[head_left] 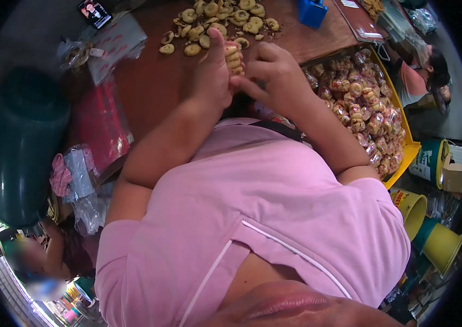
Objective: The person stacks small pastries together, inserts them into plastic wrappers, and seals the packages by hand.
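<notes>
A small stack of round yellow-brown cookies (233, 59), seemingly in a clear wrapper, stands in my left hand (212, 79), whose thumb points up and whose fingers close around it. From the other side, my right hand (274, 73) curls in against the stack. Its thumb reaches the lower end of the stack and its other fingers are bent, partly hidden. Loose cookies (193, 49) lie heaped on the brown table (144, 82) just beyond my hands. Close to my right forearm is a yellow crate (407, 158) full of wrapped cookie packs (357, 111).
A blue tape dispenser (312, 13) stands at the table's far edge. Plastic sheets (115, 46) and a phone (94, 13) are at the far left, near a dark green container (26, 147). Co-workers sit at right and lower left. Yellow-green buckets (441, 245) stand at right.
</notes>
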